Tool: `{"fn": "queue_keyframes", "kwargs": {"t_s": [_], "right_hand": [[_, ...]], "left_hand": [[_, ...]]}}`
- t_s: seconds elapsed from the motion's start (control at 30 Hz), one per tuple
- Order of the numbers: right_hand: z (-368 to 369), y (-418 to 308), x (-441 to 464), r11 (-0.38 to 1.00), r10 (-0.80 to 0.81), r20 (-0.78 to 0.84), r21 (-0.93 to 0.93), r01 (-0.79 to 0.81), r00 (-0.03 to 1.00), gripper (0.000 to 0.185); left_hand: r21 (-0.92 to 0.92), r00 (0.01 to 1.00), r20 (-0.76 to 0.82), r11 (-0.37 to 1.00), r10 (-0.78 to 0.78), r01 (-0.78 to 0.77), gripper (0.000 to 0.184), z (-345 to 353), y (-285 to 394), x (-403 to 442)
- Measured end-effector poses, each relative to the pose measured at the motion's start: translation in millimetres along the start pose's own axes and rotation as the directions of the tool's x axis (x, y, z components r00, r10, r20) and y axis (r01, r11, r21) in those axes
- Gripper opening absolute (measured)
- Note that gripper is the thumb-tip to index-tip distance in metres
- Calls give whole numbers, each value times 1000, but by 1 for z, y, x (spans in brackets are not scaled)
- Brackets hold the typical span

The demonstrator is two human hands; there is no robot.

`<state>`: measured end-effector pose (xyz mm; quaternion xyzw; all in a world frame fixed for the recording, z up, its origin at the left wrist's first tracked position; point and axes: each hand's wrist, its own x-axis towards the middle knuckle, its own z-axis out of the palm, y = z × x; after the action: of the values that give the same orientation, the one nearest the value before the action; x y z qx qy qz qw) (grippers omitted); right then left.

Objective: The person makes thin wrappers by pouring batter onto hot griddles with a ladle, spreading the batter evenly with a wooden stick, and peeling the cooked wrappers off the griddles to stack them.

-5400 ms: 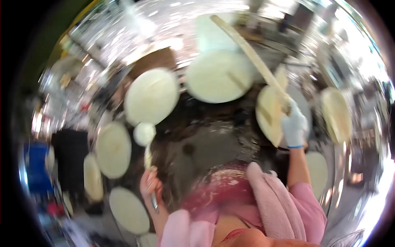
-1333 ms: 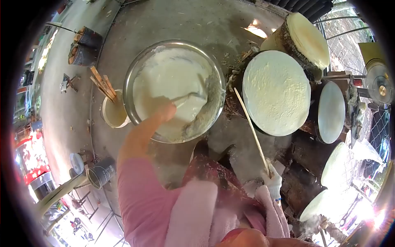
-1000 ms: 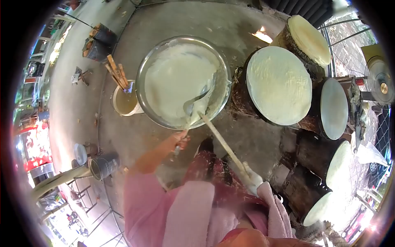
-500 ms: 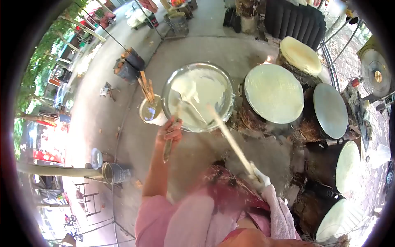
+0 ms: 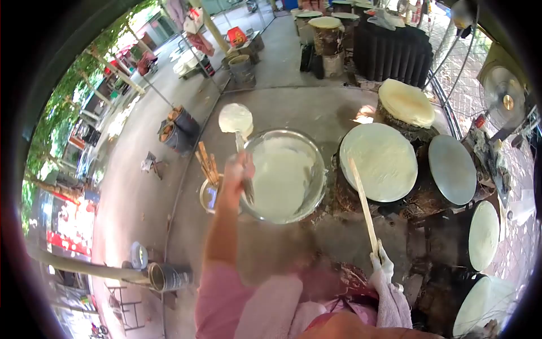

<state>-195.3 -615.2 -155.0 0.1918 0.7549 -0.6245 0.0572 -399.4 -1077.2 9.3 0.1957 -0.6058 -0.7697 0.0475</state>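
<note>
Ladle (image 5: 240, 142) shifted from above basin (image 5: 319, 182) to its far left, loaded, left hand (image 5: 236, 169) clamped on it, right hand (image 5: 382, 262) round stick (image 5: 365, 207) reaching toward right-hand white-topped pan (image 5: 387, 169); step judged scooping, next calls for level carry

We have the basin (image 5: 315, 189) at mid-frame, batter (image 5: 278, 183) in it, the ladle (image 5: 235, 117) off its upper left, slats (image 5: 206, 164) in the bucket (image 5: 204, 202) leftward, a griddle (image 5: 453, 171) far right, the fan (image 5: 502, 96) upper right.
</note>
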Motion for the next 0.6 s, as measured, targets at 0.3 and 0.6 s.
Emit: {"fn": "queue_keyframes", "kwargs": {"t_s": [0.3, 0.6], "right_hand": [[-106, 62, 33, 998, 67, -186, 2, -68, 980, 57], [-300, 102, 70, 972, 212, -489, 196, -130, 846, 52]], "left_hand": [[14, 762, 485, 875, -429, 484, 33, 173, -22, -28], [-76, 205, 852, 273, -482, 959, 33, 467, -128, -74]]}}
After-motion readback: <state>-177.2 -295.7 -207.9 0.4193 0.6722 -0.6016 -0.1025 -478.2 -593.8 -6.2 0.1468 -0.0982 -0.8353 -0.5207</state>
